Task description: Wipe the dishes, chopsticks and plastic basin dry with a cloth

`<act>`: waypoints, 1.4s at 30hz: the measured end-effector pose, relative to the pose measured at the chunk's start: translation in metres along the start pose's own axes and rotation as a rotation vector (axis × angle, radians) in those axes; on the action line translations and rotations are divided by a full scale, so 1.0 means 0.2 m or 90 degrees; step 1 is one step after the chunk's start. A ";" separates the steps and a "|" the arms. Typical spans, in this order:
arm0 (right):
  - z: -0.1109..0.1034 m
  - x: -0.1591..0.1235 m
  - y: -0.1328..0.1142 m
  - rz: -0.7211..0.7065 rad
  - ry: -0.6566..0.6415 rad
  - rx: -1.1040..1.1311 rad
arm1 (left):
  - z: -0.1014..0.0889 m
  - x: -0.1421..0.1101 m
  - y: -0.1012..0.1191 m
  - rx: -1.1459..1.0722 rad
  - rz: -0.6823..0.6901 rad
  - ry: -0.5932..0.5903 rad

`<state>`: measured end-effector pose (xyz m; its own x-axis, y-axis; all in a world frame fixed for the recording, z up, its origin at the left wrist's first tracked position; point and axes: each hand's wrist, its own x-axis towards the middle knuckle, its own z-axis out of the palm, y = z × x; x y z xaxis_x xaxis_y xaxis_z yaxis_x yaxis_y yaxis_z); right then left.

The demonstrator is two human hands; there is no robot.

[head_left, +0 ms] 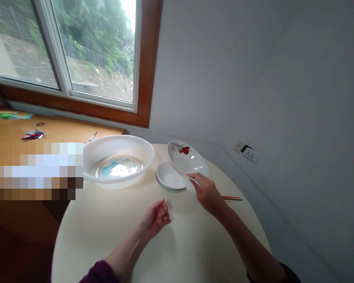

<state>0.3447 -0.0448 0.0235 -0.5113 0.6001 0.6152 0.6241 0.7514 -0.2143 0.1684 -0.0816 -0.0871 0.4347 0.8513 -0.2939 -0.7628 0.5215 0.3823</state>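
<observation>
Head view — flowered white dish (191, 160) tilted near the far right edge of the table (100, 232)
Right hand (205, 192) pinches its near rim; left hand (156, 220) curls loosely, nothing visible inside; dish looks stiff, fairly light, slick, probably breakable — best gripped at the rim; hollow upward, flower end far left, apparent long axis running far left to near right.

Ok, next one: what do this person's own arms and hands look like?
The left hand and right hand are both ungloved, with bare wrists and forearms. A dark purple sleeve shows on the left arm; only the edge of a very dark sleeve shows on the right.
</observation>
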 end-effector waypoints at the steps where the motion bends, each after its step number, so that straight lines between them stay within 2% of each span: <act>1: 0.03 0.01 0.03 -0.004 -0.015 -0.018 | 0.00 0.00 0.00 0.007 -0.008 -0.005; 6: 0.18 0.02 0.13 0.018 -0.080 -0.044 | -0.02 0.01 -0.01 0.029 -0.009 -0.008; 10: 0.27 0.01 0.16 0.078 -0.142 -0.068 | -0.02 0.01 -0.01 0.045 -0.019 -0.013; 13: 0.31 0.01 0.17 0.109 -0.175 -0.083 | -0.03 0.01 -0.01 0.049 -0.022 -0.019; 23: 0.42 -0.02 0.22 0.128 -0.224 -0.100 | -0.05 0.01 -0.01 0.074 -0.044 -0.076; 30: 0.45 -0.03 0.23 0.130 -0.243 -0.111 | -0.05 0.01 0.00 0.078 -0.051 -0.082; 42: 0.44 -0.02 0.21 0.127 -0.273 -0.142 | -0.06 0.01 0.00 0.097 -0.059 -0.107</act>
<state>0.3212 0.0087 -0.0538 -0.5369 0.8191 0.2023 0.8207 0.5626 -0.0995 0.1642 -0.0806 -0.0975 0.5825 0.7905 -0.1891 -0.6405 0.5896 0.4920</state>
